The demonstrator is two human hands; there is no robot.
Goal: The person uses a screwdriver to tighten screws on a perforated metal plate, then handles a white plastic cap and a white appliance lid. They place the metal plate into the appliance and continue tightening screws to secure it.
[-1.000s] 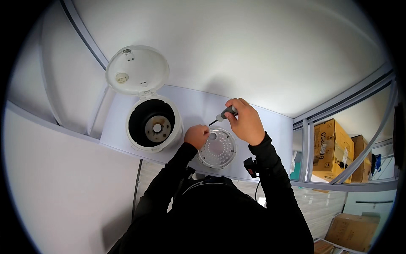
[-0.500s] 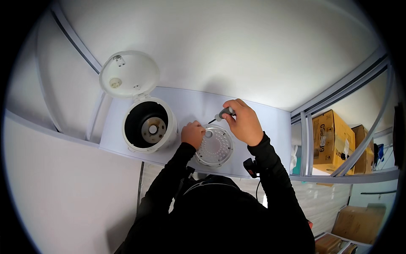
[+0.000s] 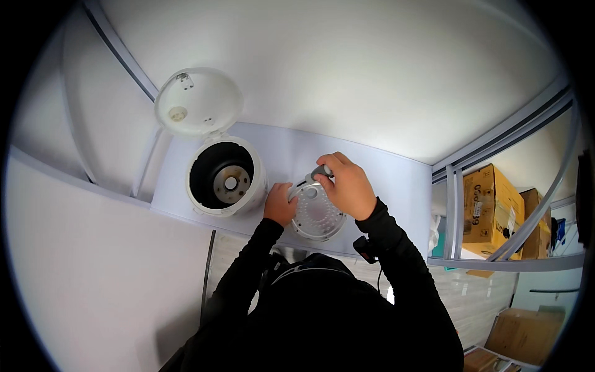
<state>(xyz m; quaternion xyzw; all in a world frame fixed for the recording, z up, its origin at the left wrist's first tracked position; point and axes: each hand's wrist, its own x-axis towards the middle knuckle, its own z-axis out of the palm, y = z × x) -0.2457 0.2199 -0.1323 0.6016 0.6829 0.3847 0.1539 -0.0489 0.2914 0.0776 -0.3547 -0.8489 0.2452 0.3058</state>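
A screwdriver [image 3: 320,172] with a grey handle is gripped in my right hand [image 3: 351,189]. Its shaft slants down to the left, towards the far rim of a round, whitish, see-through tray [image 3: 318,217] with many small holes; I cannot tell whether the tip touches it. My left hand [image 3: 280,205] is closed on the tray's left edge, thumb and fingers at the rim. Left of that hand stands a white rice cooker [image 3: 258,189], its round lid [image 3: 198,102] raised. A dark interior and a metal heating plate [image 3: 230,183] show inside the cooker.
Everything stands on a narrow white table [image 3: 396,186] against a pale wall. A metal frame [image 3: 454,211] rises at its right end, with cardboard boxes [image 3: 489,211] beyond. Another carton [image 3: 525,335] lies lower right.
My right hand has come down and slightly left, bringing the screwdriver nearer the tray's far rim. My left hand stays at the tray's edge. The whole view has shifted slightly.
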